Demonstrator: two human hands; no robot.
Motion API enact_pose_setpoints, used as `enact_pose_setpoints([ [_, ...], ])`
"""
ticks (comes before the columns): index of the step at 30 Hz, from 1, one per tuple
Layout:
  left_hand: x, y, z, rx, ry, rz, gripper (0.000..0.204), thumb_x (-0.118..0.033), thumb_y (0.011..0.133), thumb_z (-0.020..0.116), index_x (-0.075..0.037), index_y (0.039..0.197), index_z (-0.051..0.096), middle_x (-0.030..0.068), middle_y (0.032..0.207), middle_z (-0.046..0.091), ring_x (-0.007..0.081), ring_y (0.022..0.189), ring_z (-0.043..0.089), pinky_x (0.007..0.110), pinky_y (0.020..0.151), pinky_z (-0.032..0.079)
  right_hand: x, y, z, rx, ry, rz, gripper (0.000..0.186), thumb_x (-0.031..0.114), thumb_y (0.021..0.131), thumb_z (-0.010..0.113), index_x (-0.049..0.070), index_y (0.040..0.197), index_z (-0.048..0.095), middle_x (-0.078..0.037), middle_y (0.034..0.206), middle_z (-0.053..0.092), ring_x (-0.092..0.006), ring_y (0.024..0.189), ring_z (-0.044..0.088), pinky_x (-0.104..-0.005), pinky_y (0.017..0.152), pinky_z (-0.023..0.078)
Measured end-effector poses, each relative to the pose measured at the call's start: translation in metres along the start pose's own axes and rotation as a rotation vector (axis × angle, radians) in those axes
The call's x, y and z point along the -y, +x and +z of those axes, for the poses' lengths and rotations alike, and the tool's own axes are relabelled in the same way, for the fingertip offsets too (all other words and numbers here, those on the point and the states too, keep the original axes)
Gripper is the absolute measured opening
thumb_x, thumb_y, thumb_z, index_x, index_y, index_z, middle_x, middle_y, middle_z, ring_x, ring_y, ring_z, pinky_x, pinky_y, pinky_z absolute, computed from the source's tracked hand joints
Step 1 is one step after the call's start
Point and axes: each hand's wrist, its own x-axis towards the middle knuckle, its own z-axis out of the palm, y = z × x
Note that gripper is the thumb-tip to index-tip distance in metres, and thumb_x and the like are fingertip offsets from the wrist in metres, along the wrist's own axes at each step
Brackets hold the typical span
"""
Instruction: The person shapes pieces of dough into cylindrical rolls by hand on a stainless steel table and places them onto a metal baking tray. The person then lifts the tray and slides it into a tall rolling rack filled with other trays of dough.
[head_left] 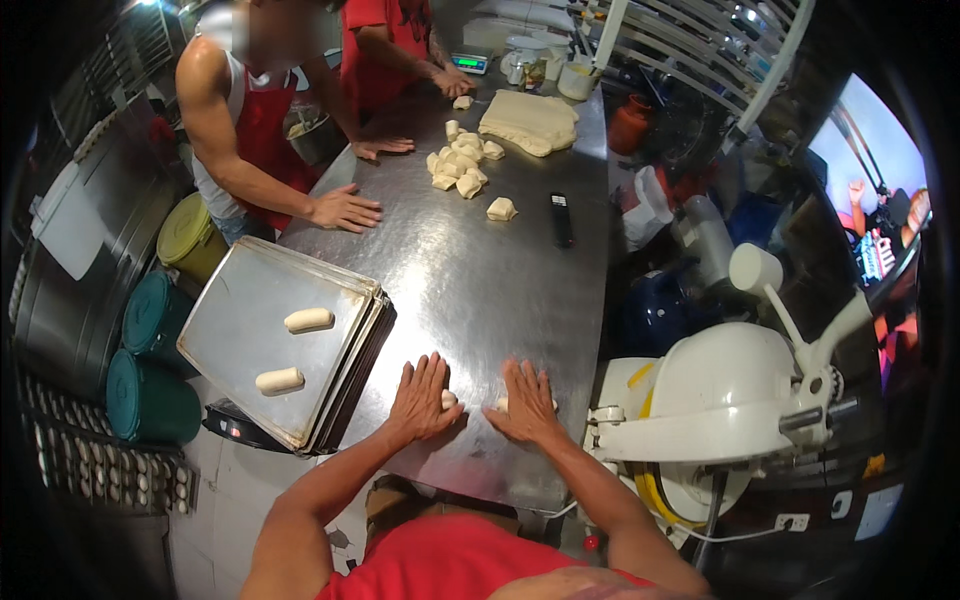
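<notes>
At the left of the room stand two green bins (155, 398) and one yellow bin (193, 230). Next comes a stack of metal trays (350, 370), at the left edge of the surface (450, 300); on the top tray (240, 310) two dough rolls (309, 320) lie apart, long axes roughly left to right. Behind it, a co-worker (265, 130) in a red apron rests a palm on the metal. The person's left hand (422, 402), nearer to the trays, is flat, palm down, fingers extended and almost together, over a dough piece (449, 399); only its right end shows beside the thumb, so its axis one cannot tell surely. Farther up is a pile of cut dough (462, 160). The right hand (526, 402), fingers slightly spread, covers a second dough piece (502, 404), which appears at both sides and so seems to lie crosswise under the palm. Well beyond are a dough slab (528, 122) and a black device (561, 220). At the right stand a white mixer (720, 390) and a lit screen (870, 160).
</notes>
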Motion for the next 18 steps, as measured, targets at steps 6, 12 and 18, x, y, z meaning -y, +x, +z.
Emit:
enact_pose_setpoints([
  [6, 0.046, -0.011, -0.033, 0.201, -0.512, 0.139, 0.062, -0.011, 0.08, 0.077, -0.009, 0.139, 0.059, 0.0166, 0.12, 0.067, 0.0373, 0.11, 0.065, 0.045, 0.096, 0.053, -0.03, -0.037, -0.022, 0.05, 0.335, 0.064, 0.071, 0.021, 0.081, 0.077, 0.011, 0.147, 0.055, -0.022, 0.152, 0.052, -0.0444, 0.133, 0.055, -0.0499, 0.11, 0.047],
  [12, 0.043, -0.034, -0.039, 0.073, -0.551, -0.189, 0.046, -0.022, 0.084, 0.078, -0.006, 0.126, 0.07, 0.0187, 0.111, 0.07, 0.0367, 0.105, 0.067, 0.045, 0.092, 0.055, -0.005, -0.074, 0.003, -0.306, 0.226, 0.164, 0.056, 0.031, 0.09, 0.073, 0.006, 0.138, 0.06, -0.022, 0.121, 0.063, -0.0435, 0.111, 0.062, -0.0514, 0.098, 0.049],
  [18, 0.034, 0.016, -0.036, -0.362, -0.185, 0.207, 0.055, -0.037, 0.09, 0.073, -0.014, 0.138, 0.06, 0.0148, 0.127, 0.063, 0.0329, 0.113, 0.06, 0.05, 0.098, 0.043, 0.012, -0.016, -0.009, -0.591, -0.098, -0.042, 0.059, 0.04, 0.091, 0.074, 0.005, 0.136, 0.059, -0.017, 0.113, 0.061, -0.0345, 0.106, 0.059, -0.0497, 0.094, 0.043],
])
